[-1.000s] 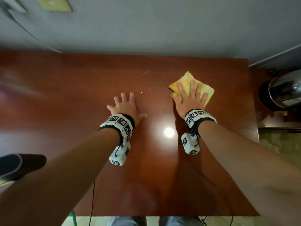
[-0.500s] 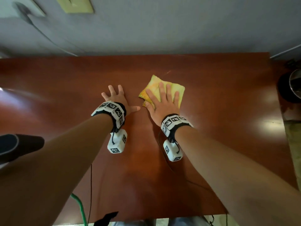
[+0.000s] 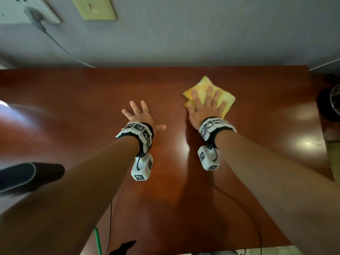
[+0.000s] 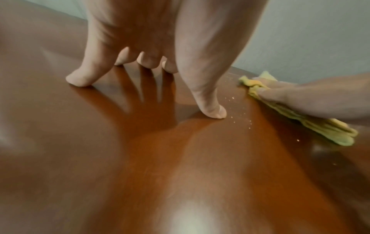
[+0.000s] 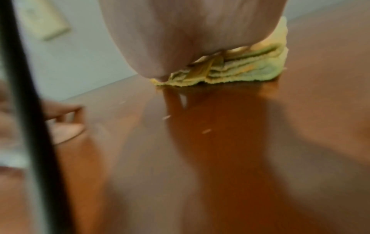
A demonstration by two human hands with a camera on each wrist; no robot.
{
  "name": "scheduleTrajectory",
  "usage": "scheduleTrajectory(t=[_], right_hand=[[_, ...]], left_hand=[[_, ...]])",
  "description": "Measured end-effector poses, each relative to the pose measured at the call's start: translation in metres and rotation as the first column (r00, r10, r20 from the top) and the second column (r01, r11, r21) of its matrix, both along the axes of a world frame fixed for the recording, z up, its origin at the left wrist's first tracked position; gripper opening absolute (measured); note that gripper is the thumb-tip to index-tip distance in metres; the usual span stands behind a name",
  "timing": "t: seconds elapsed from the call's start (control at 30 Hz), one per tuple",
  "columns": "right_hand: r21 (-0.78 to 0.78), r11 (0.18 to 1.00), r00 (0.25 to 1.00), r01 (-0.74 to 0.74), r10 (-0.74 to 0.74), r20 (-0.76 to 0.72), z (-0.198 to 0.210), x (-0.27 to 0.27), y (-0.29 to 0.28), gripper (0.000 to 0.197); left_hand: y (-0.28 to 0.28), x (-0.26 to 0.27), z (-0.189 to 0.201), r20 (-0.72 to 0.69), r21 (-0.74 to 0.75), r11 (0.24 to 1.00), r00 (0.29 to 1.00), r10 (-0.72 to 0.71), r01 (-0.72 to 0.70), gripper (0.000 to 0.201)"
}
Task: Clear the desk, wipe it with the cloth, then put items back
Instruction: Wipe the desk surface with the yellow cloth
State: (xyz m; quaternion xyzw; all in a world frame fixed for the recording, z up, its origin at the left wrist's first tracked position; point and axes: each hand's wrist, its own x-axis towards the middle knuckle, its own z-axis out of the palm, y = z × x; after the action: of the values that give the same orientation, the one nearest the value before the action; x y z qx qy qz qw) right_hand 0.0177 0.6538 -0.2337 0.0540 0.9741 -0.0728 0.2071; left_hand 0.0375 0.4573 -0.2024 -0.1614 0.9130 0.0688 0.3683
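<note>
Your right hand [image 3: 206, 105] flat, fingers spread on folded cloth [image 3: 226, 97], right of desk [image 3: 73, 107] centre: pressure for wiping. Left hand [image 3: 140, 116] splayed beside cloth, holding nothing, probably bracing. Crumbs [image 4: 240, 110] between.

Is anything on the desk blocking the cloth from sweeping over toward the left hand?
Nothing solid. The right hand presses the folded yellow cloth flat on the desk. Between it and the left hand, whose fingertips rest on the wood, the left wrist view shows only small pale crumbs.
</note>
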Motion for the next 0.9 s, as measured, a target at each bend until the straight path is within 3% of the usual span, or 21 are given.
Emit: scheduleTrajectory(t=[0.17, 0.3, 0.37, 0.47, 0.57, 0.7, 0.77, 0.9], right_hand=[[-0.004, 0.966, 0.964, -0.258, 0.258, 0.065, 0.005, 0.036, -0.063, 0.056], [-0.014, 0.928, 0.922, -0.372, 0.371, 0.112, 0.012, 0.025, -0.041, 0.057], [-0.004, 0.934, 0.925, -0.358, 0.356, 0.134, 0.013, 0.011, -0.019, 0.059], [0.018, 0.986, 0.98, -0.163, 0.16, 0.115, 0.012, -0.016, 0.017, 0.059], [0.039, 0.998, 0.993, -0.058, 0.053, 0.107, 0.011, -0.036, 0.045, 0.06], [0.039, 0.999, 0.997, 0.035, -0.037, 0.061, 0.004, -0.037, 0.026, 0.058], [0.026, 1.0, 1.0, -0.008, 0.007, 0.022, 0.001, -0.031, -0.001, 0.058], [-0.026, 0.961, 0.962, -0.274, 0.273, -0.018, 0.001, -0.011, -0.068, 0.057]], left_hand=[[-0.003, -0.001, -0.004, 0.005, 0.004, 1.0, 1.0, -0.012, 0.012, 0.125], [-0.003, 0.001, -0.001, 0.015, 0.008, 1.0, 1.0, -0.016, 0.016, 0.126], [-0.003, 0.002, 0.001, 0.014, 0.024, 1.0, 1.0, -0.002, 0.002, 0.126], [-0.005, 0.004, 0.0, 0.013, 0.052, 0.999, 1.0, 0.015, -0.015, 0.126], [-0.005, 0.004, -0.003, 0.009, 0.05, 0.999, 1.0, 0.004, -0.004, 0.125], [-0.005, 0.003, -0.005, 0.025, 0.036, 0.999, 1.0, -0.011, 0.01, 0.126], [-0.005, 0.002, -0.005, 0.029, 0.043, 0.999, 1.0, -0.007, 0.006, 0.127], [-0.006, 0.001, -0.006, 0.023, 0.053, 0.999, 1.0, -0.005, 0.004, 0.124]])
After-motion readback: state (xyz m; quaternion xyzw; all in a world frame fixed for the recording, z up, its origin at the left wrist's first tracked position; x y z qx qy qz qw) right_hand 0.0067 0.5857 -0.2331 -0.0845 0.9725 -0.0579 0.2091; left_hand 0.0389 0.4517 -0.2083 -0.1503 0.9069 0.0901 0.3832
